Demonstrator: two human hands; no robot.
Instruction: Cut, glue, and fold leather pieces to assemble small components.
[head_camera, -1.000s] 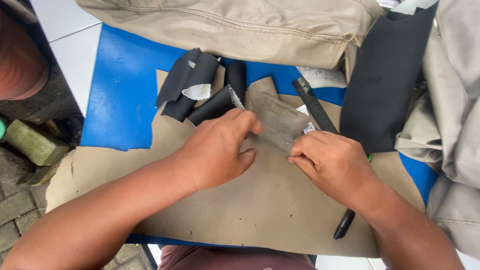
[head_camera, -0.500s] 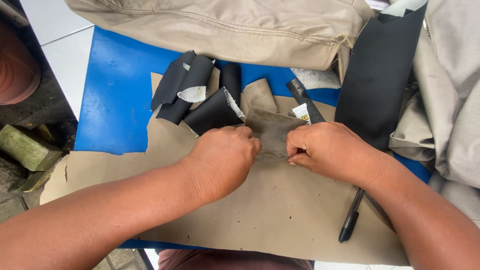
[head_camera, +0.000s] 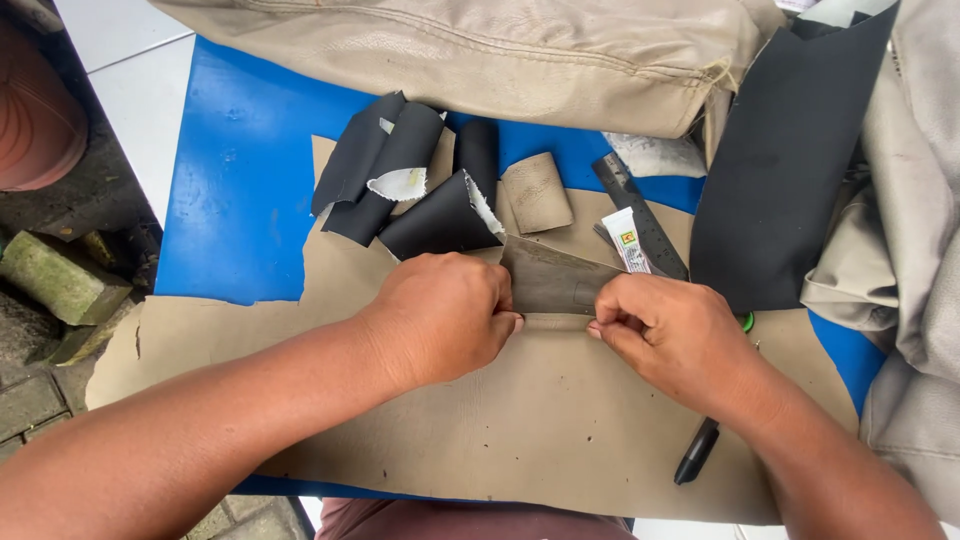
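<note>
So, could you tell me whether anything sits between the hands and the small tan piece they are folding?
Nothing visible does: the left hand and right hand both already pinch the small tan piece directly, on the large tan sheet.

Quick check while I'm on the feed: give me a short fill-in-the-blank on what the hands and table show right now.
1. Both the left hand and right hand pinch one folded piece of ____ material.
2. The table top is coloured ____.
3. The black pen lies nearest the ____ hand.
4. The curled scraps beyond the hands are mostly ____.

Missing words: tan; blue; right; black
</note>
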